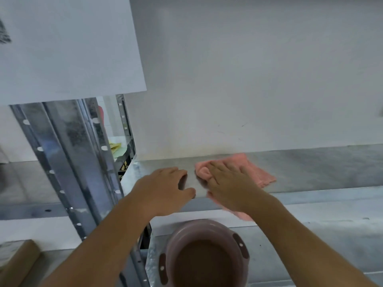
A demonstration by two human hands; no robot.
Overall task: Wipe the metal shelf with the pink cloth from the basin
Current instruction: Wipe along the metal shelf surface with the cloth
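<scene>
At 6 o'clock, nearest the camera, sits a round pinkish-mauve plastic basin [204, 255] with dark brown handle tabs; its near rim is cut off by the bottom edge, and its dim brownish inside gives no clear view of what it holds. It stands on a lower grey metal shelf level [310, 245], between the two bare forearms that rise from the bottom corners.

At 8 o'clock a tan, cardboard-like edge [18, 264] is cropped by the frame and too partial to identify.

Further up, just left of centre, the left hand [165, 187] rests with curled fingers on the front lip of the brushed metal shelf [310, 170], thumb along the edge; it holds nothing else. Just beside it at 3 o'clock, the right hand [230, 183] lies flat, fingers spread, pressing down on the salmon-pink cloth [257, 170]. The cloth spreads out from under the palm toward 2 o'clock on the shelf top, bunches at the fingertips, and a corner hangs over the front lip below the wrist; the palm hides its middle.

At 9 o'clock a perforated galvanised upright [68, 154] stands, motion-blurred. Behind it, yellow and green items are too small to make out. A white wall [248, 69] fills the back.
</scene>
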